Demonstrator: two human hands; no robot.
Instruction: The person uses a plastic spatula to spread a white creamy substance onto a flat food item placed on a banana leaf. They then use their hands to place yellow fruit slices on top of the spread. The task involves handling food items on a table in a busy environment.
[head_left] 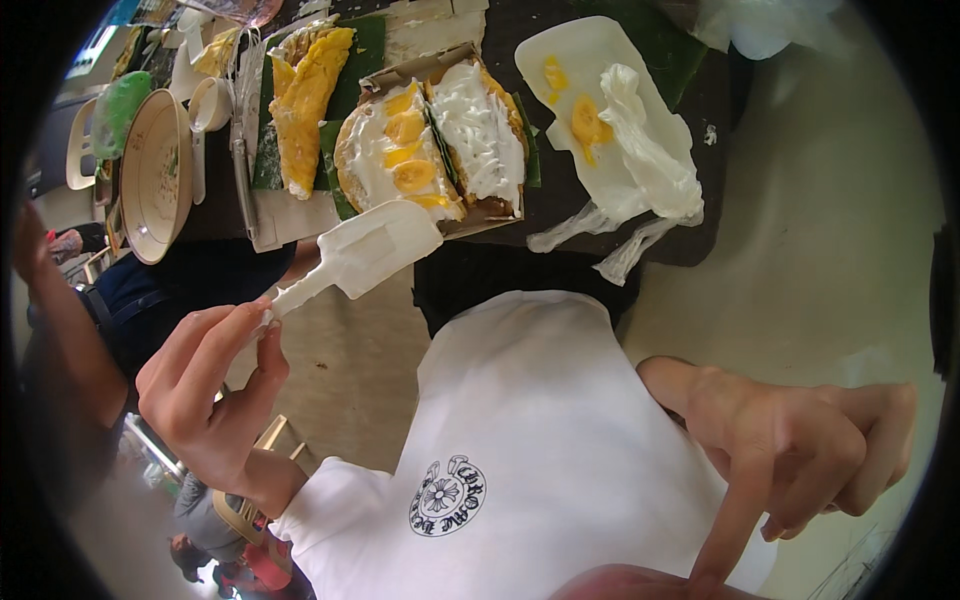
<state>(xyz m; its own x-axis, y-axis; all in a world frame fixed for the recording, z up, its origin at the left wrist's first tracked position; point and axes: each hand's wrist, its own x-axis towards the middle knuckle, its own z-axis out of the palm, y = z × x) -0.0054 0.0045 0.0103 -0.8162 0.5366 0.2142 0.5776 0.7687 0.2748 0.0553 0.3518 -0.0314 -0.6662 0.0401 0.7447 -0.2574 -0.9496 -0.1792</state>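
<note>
My left hand (215, 390) pinches the thin handle of a white spatula (385, 245), its flat blade tilted up toward the table's edge. Just past the blade sits a cardboard box (415, 68) with two cream-topped pieces. One cream-topped piece (365, 160) carries a row of yellow fruit slices; the other piece (480, 135) has white cream only, and green leaf stands between them. My right hand (800, 440) is raised at the right, away from the table. It holds nothing visible; the index finger points down and the other fingers are loosely bent.
Left of the box, a folded yellow roll (305, 105) lies on green leaf. A whisk (243, 150), a bowl (157, 180) and a green plastic item (122, 112) crowd the left. At right, a white board (580, 60) bears yellow slices and a crumpled plastic bag (650, 160). Another person's arm (70, 320) shows at left.
</note>
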